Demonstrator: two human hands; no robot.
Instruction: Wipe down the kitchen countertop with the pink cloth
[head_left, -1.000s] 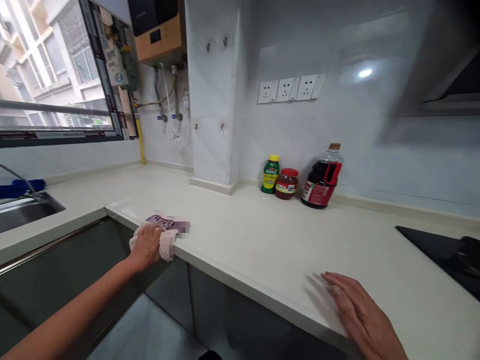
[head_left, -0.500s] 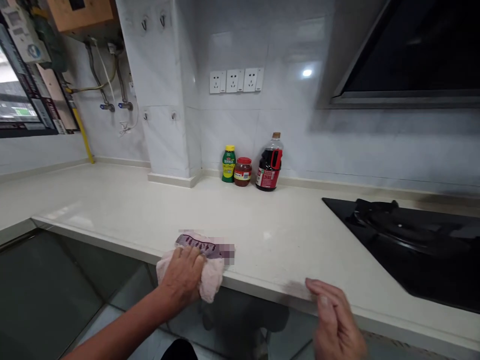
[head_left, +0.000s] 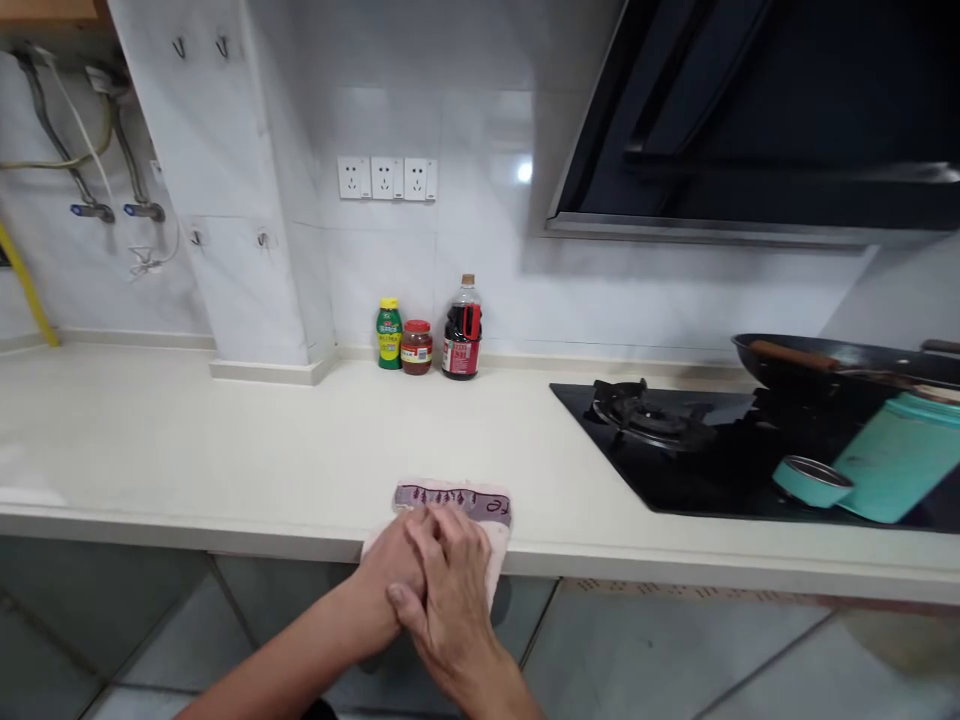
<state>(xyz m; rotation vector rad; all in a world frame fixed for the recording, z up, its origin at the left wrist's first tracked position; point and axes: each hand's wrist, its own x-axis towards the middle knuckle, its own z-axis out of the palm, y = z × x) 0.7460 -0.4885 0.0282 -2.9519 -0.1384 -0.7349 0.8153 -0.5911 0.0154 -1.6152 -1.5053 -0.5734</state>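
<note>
in the head view, a soft cloth [head_left: 457, 494] is lying on the pale counter [head_left: 225, 450], right at the front edge. its near part is hanging down over that edge. the cloth is looking light pink, and a grey-purple stripe is running along its far side. small dark purple shapes are standing in a row on the stripe, and curly marks like letters are showing near its right end. the pink part is looking a bit fluffy.

the stripe is going from left to right, nearly in line with the counter edge, and its right end is tipping a tiny bit toward the person. the striped side is facing the wall. the hands are covering much of the middle, so i cannot tell which way the whole cloth is longest.

the left hand [head_left: 390, 555] is resting on the cloth. its fingers are mostly hiding, so i cannot tell if they are gripping or lying flat. the right hand [head_left: 454, 575] is lying on top of the left hand. its fingers are bending over it, close together, and its thumb is reaching across the near side. i cannot tell if it is squeezing.
</note>
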